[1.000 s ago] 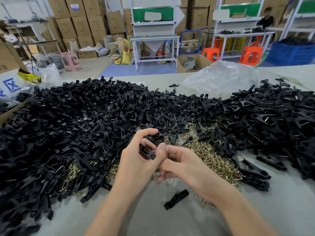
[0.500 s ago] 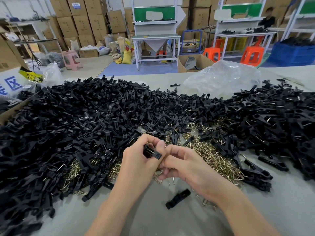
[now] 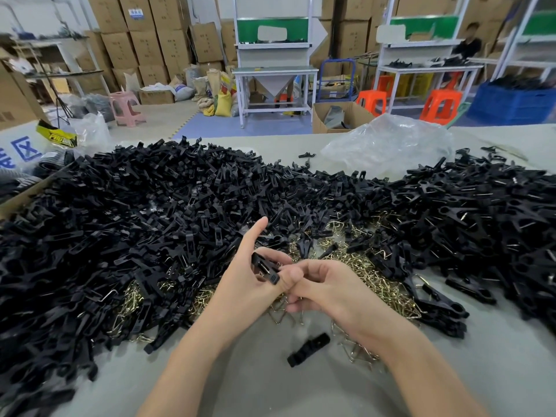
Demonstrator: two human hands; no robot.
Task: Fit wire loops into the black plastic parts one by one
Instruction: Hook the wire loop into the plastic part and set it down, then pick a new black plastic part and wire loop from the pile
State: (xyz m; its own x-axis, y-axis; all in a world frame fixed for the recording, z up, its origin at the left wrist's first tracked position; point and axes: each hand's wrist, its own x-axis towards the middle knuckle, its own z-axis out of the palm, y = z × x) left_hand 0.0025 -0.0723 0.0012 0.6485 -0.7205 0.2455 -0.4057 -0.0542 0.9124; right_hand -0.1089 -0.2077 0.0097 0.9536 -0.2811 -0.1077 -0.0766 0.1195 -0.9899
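My left hand (image 3: 245, 284) grips a small black plastic part (image 3: 265, 268) with a thin wire showing along it; its index finger sticks up straight. My right hand (image 3: 325, 288) sits right beside it, fingers curled, thumb pressing against the part's near end. A big heap of black plastic parts (image 3: 144, 224) covers the table to the left and behind. Brass-coloured wire loops (image 3: 373, 275) lie in a pile just behind and right of my hands. One loose black part (image 3: 308, 349) lies on the table below my hands.
A second heap of black parts with wires showing (image 3: 481, 218) spreads at the right. A crumpled clear plastic bag (image 3: 388, 142) lies at the back right. The grey table (image 3: 270, 383) shows bare in front. A cardboard box edge (image 3: 18, 200) borders the left.
My left index finger has lifted straight up off the part. The part has tilted, and my right thumb has moved against its near end. Both hands stay in about the same place.
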